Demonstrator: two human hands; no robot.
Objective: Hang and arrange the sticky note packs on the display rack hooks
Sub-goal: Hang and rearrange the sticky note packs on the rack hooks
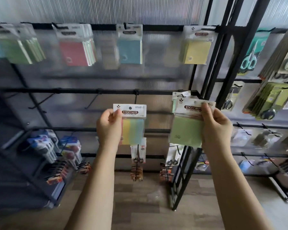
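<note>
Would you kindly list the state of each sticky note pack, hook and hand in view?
left hand: grips multicolour pack
multicolour pack: held up before a hook, not hung
right hand: pinches green pack
green pack: held, whether hooked unclear
bare hooks: empty
top-row packs: hanging
</note>
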